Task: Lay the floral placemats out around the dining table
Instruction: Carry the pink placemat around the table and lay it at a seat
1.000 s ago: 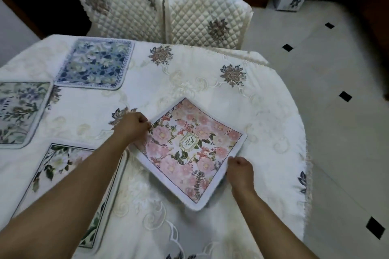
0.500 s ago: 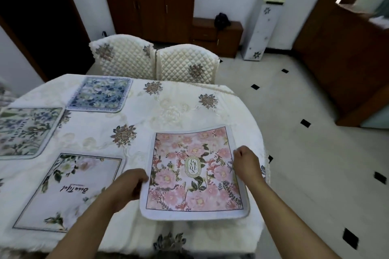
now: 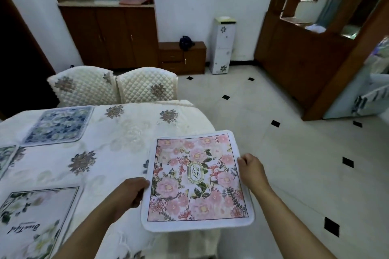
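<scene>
I hold a pink floral placemat (image 3: 195,181) with a "GARDEN" label by its two side edges. My left hand (image 3: 131,190) grips its left edge and my right hand (image 3: 251,169) grips its right edge. The mat hangs past the right end of the dining table (image 3: 126,139), partly over the floor. A blue floral placemat (image 3: 60,125) lies at the table's far side. A white placemat with green leaves (image 3: 35,221) lies at the near left. A sliver of another placemat (image 3: 5,159) shows at the left edge.
Two quilted cream chairs (image 3: 113,86) stand at the far side of the table. Tiled floor (image 3: 294,164) with black diamonds spreads to the right. Wooden cabinets (image 3: 109,35), a low drawer unit (image 3: 183,57) and a white dispenser (image 3: 224,46) line the back wall.
The pink placemat has gone from lying on the table to being held out past its right end. Both hands moved right with it. My view has tilted up toward the room.
</scene>
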